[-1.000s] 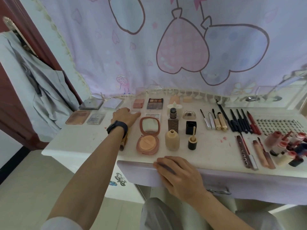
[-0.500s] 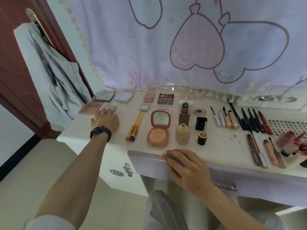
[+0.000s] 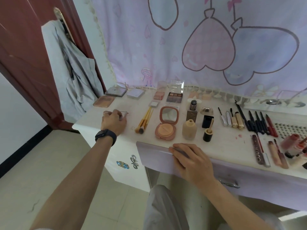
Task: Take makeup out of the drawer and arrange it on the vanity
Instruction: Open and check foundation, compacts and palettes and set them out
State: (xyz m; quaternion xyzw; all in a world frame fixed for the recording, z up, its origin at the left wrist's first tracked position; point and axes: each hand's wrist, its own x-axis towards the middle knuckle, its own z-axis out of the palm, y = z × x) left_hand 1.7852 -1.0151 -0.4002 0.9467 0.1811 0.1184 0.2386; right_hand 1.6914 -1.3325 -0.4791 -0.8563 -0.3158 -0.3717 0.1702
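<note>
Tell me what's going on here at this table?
A person is arranging makeup on a vanity. The left hand holds a small flat case at the left end of the top, beside the brushes. The right hand rests flat on the lavender drawer front. Palettes, an open compact, bottles and pencils lie in rows across the top.

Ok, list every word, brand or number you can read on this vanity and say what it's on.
None reads clearly.
Brown bottle: large letters, too blurred.
Clear palette lid: faint print, too small.
Dark tube: pale lettering, too blurred.
</note>
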